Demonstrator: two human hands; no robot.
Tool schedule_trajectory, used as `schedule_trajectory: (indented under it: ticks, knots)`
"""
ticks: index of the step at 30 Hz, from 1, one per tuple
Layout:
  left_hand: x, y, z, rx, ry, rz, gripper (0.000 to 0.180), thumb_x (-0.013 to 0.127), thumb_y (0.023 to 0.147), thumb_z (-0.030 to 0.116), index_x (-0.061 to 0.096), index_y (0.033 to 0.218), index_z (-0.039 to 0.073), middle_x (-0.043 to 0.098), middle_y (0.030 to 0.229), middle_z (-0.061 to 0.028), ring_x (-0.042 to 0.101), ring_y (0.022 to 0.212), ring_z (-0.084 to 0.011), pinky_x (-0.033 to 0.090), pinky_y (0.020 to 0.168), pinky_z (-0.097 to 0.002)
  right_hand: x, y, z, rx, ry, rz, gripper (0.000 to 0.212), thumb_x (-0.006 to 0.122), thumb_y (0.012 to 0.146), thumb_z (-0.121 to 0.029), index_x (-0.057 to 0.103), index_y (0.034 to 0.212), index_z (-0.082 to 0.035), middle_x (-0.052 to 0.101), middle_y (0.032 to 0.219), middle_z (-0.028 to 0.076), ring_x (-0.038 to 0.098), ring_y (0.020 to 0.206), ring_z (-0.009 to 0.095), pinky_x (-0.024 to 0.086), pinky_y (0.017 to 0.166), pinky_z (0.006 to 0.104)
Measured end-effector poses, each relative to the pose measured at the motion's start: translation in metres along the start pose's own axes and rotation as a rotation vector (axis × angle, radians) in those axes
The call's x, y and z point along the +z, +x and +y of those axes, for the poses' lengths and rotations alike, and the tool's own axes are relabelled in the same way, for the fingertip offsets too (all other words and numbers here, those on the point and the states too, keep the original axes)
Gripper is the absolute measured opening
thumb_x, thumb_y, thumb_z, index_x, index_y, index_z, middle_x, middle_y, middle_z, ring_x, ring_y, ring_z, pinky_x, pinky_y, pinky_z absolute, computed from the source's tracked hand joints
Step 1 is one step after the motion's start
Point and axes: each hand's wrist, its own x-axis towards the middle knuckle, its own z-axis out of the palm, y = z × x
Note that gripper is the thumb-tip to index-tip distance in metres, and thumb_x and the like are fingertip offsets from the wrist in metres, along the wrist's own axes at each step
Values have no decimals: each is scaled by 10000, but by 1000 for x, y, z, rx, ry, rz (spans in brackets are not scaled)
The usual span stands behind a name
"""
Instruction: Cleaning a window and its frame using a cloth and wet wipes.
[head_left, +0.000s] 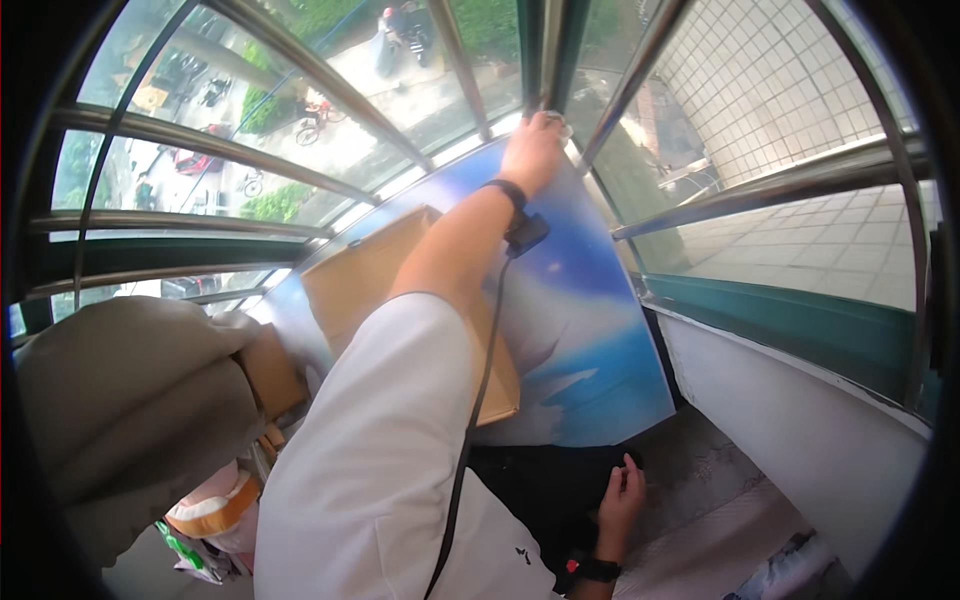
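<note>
My left hand (535,150) reaches up and closes over the top corner of a large blue-and-white picture panel (590,330), which leans against the window bars. A black wrist strap sits on that arm, with a cable (478,400) running down along my white sleeve. A flat brown cardboard sheet (370,280) leans in front of the panel, partly hidden by my arm. My right hand (620,500), wearing a black wristband, rests flat with its fingers apart on a dark surface (530,490) below the panel's lower edge. It holds nothing.
Metal window bars (230,145) curve across the top, with a street far below. A white wall ledge with a green rim (800,400) runs along the right. A beige bundle of fabric (130,400) and orange-and-white soft items (215,510) crowd the left. Patterned stone flooring (720,540) shows at lower right.
</note>
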Motion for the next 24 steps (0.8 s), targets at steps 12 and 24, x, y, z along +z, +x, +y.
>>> schedule_trajectory:
  ticks: [12,24]
  knots:
    - [8,-12,8,-251,-218,279,292,555,890,104,668,1155,57,591,1090,-164,526,1071,-373,445,961,-437,-8,-7,-6,-44,10,55,278,593,932,-102,633,1180,18,585,850,92,553,791,268,453,719,391]
    - [25,25,15,-12,289,-14,232,563,881,184,664,1000,13,598,1060,-136,553,993,-311,483,876,-397,3,0,0,-5,9,39,280,594,930,-88,630,1184,24,562,849,112,545,792,253,448,692,368]
